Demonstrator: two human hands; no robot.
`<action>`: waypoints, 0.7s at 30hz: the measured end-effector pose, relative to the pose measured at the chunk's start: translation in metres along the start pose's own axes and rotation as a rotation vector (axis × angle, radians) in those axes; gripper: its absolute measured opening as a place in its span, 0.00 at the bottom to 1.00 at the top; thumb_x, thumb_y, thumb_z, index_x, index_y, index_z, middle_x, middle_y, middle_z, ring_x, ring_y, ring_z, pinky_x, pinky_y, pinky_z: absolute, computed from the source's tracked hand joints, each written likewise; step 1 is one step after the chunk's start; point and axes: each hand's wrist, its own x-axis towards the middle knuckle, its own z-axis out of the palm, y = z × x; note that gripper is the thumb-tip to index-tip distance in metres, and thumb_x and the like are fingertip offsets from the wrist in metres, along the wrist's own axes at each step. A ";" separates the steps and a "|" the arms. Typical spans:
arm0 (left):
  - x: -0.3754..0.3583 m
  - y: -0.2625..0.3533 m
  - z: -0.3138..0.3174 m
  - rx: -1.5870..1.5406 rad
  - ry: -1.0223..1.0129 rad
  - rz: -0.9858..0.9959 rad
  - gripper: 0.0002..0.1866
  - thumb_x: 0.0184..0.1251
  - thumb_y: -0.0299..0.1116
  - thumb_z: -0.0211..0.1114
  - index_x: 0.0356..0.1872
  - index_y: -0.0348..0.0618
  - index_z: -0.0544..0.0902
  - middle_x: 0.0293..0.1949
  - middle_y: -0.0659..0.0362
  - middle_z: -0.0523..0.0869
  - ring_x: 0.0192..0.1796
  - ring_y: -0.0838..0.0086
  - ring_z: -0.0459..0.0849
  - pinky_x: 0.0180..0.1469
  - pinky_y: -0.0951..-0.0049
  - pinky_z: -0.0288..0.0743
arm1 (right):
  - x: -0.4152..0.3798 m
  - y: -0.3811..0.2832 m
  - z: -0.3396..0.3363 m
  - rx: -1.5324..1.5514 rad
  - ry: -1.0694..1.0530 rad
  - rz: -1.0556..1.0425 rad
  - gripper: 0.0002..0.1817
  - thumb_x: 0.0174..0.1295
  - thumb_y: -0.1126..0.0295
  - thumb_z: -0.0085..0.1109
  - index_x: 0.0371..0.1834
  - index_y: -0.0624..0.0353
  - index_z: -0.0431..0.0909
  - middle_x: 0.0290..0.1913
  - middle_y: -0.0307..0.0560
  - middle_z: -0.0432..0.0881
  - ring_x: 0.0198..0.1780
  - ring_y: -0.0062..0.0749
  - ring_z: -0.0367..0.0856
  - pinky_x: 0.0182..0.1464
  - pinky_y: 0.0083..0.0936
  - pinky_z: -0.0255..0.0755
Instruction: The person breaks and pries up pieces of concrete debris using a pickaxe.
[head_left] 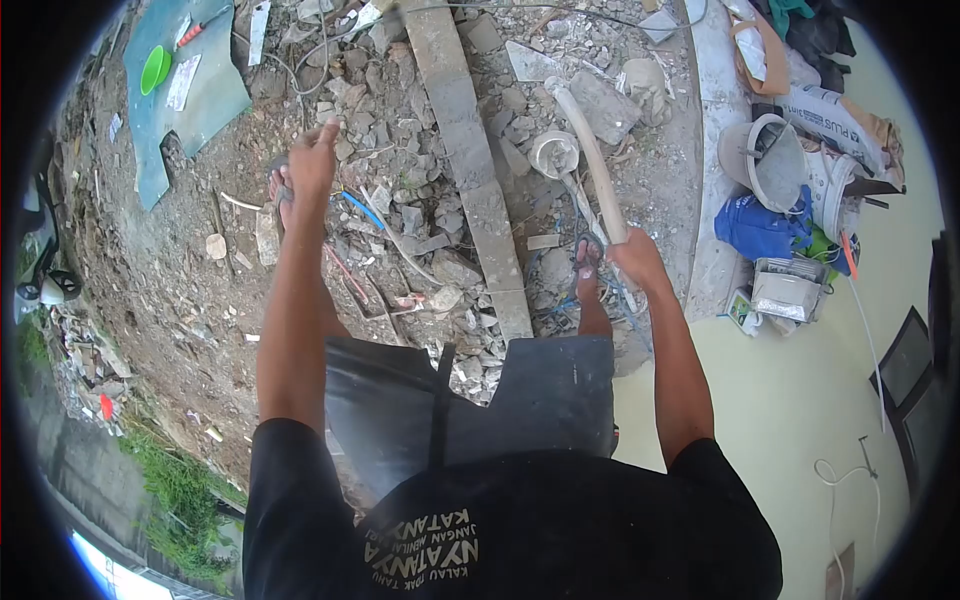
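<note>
My right hand (640, 262) is closed round the lower end of a long pale wooden handle (592, 150), which slants up and left past a small whitish bucket (554, 155). My left hand (313, 165) is held out over the rubble on the left, above my sandalled foot; its fingers look curled together, and whether anything is between them cannot be made out. Between my hands a long concrete beam (465, 150) lies across broken stones. My other foot (588, 257) stands beside the handle.
Torn greenish sheeting (210, 100) with a green bowl (155, 70) lies at upper left. Buckets (778, 170), a blue bag (750, 228) and sacks crowd the right side. Loose rubble, a blue pipe piece (362, 210) and cables cover the ground.
</note>
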 end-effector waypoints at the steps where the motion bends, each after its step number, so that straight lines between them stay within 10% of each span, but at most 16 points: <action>1: -0.030 -0.007 0.039 -0.032 -0.231 -0.070 0.34 0.64 0.58 0.65 0.47 0.27 0.83 0.42 0.44 0.87 0.48 0.61 0.84 0.55 0.65 0.74 | -0.015 -0.009 -0.001 -0.005 0.011 -0.008 0.13 0.44 0.75 0.61 0.35 0.67 0.83 0.28 0.46 0.84 0.32 0.33 0.83 0.39 0.31 0.75; 6: -0.260 0.076 0.175 -0.517 -1.047 -0.515 0.38 0.65 0.65 0.59 0.56 0.37 0.76 0.47 0.53 0.81 0.50 0.67 0.79 0.55 0.59 0.73 | -0.153 -0.013 0.007 0.521 -0.063 -0.053 0.08 0.54 0.72 0.61 0.28 0.63 0.72 0.18 0.41 0.73 0.15 0.27 0.74 0.18 0.25 0.68; 8: -0.286 0.119 0.186 -1.038 -1.020 -0.690 0.30 0.65 0.59 0.64 0.48 0.37 0.77 0.37 0.56 0.81 0.38 0.72 0.80 0.41 0.63 0.77 | -0.203 0.006 0.024 0.701 -0.149 -0.041 0.08 0.54 0.73 0.62 0.30 0.61 0.70 0.18 0.40 0.72 0.14 0.24 0.73 0.16 0.23 0.68; 12: -0.260 0.157 0.160 -0.678 -0.756 -0.565 0.16 0.62 0.38 0.72 0.28 0.35 0.77 0.20 0.57 0.77 0.15 0.74 0.73 0.16 0.72 0.66 | -0.240 0.003 0.060 0.818 -0.277 -0.126 0.08 0.55 0.74 0.61 0.31 0.62 0.71 0.19 0.41 0.74 0.16 0.24 0.75 0.20 0.23 0.70; 21: -0.149 0.170 0.095 -0.565 -0.436 -0.209 0.10 0.63 0.29 0.65 0.27 0.38 0.73 0.19 0.63 0.72 0.17 0.77 0.70 0.20 0.74 0.69 | -0.129 -0.062 0.125 0.520 -0.088 -0.461 0.08 0.50 0.74 0.57 0.32 0.67 0.73 0.19 0.42 0.74 0.17 0.23 0.74 0.19 0.25 0.67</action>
